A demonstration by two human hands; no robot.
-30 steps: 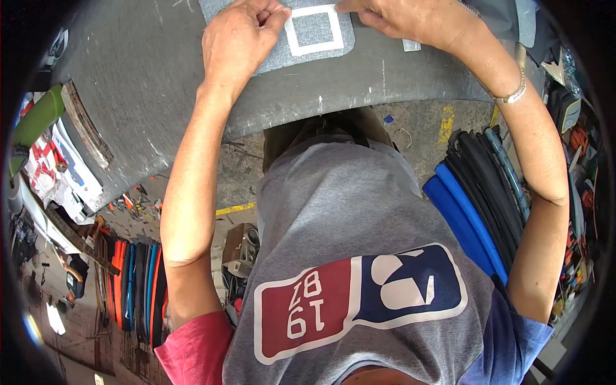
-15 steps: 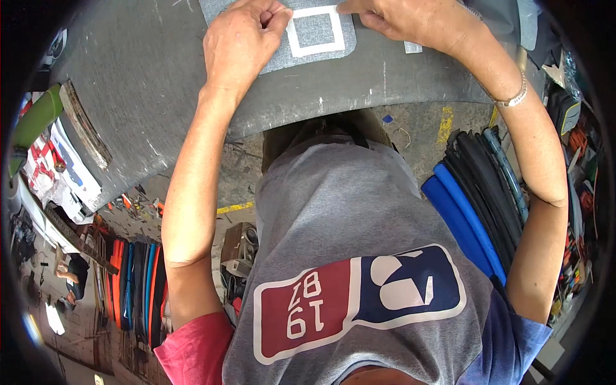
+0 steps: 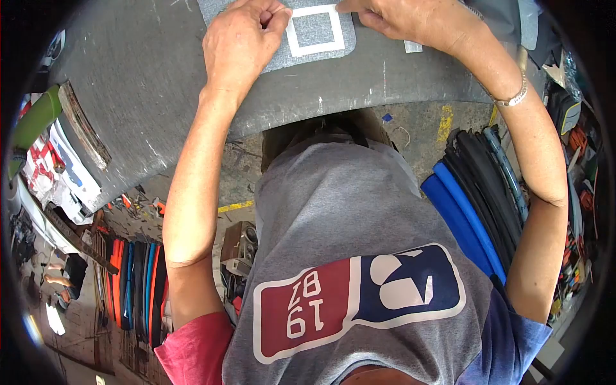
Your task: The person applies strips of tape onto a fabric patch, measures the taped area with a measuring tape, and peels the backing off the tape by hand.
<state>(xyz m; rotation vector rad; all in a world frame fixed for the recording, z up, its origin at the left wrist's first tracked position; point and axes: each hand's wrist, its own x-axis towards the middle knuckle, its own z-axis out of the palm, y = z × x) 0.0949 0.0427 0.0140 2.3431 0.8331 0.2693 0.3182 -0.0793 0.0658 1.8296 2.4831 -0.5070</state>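
A grey fabric piece lies at the top of the view, with white tape forming a rectangular outline on it. My left hand has its thumb and fingers pinched at the outline's upper left corner, on the tape. At the upper right corner, the fingertips of my right hand are drawn together on the end of the same top strip. The tape between the two hands looks straight. The upper part of the fabric is cut off by the frame edge.
The fabric rests on a dark, scuffed worktable. A small pale scrap lies below my right hand. Blue and black rolls stand at right, coloured rolls at lower left. Another person is in the left background.
My hands and the tape hold almost the same position. The person in the left background has shifted slightly.
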